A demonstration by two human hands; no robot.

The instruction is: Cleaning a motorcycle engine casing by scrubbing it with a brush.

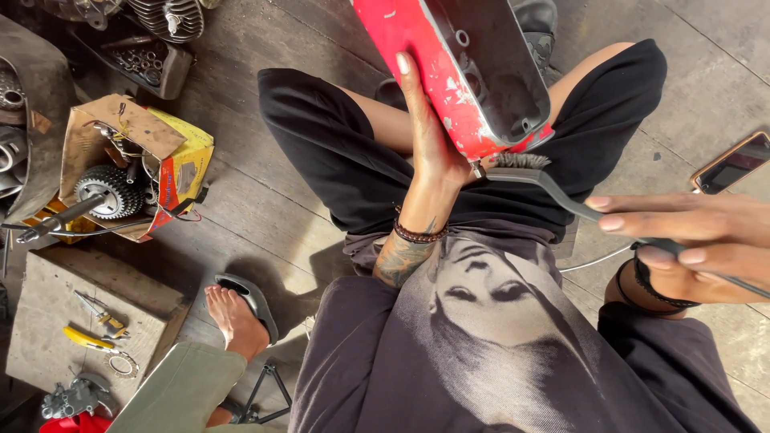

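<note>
Here the left hand (429, 132) is flattened upright against the painted side of a red, chipped metal engine cover (461, 72), palm and straight fingers pressed to it and propping it up over the person's lap, with the dark hollow inside of the cover turned toward the right. The right hand (690, 240) is closed around the thin grey handle of a small wire brush (553, 180), thumb below and fingers laid along the top. The brush's long axis runs from that hand at lower right up and leftward to its bristled head (520, 160), which sits just under the cover's lower edge, touching or all but touching it; the exact contact is hard to tell. So the cover lies up and to the left of the brushing hand, well apart from it, while the supporting hand is the one directly on the part. The cover itself tilts, its long side running from the top of the view down to the right. On the wooden floor to the left stands a torn cardboard box (128, 152) with a toothed sprocket (108, 192) inside, and a phone (734, 163) lies near the right edge. Another person's bare foot in a sandal (237, 317) shows at lower left.
</note>
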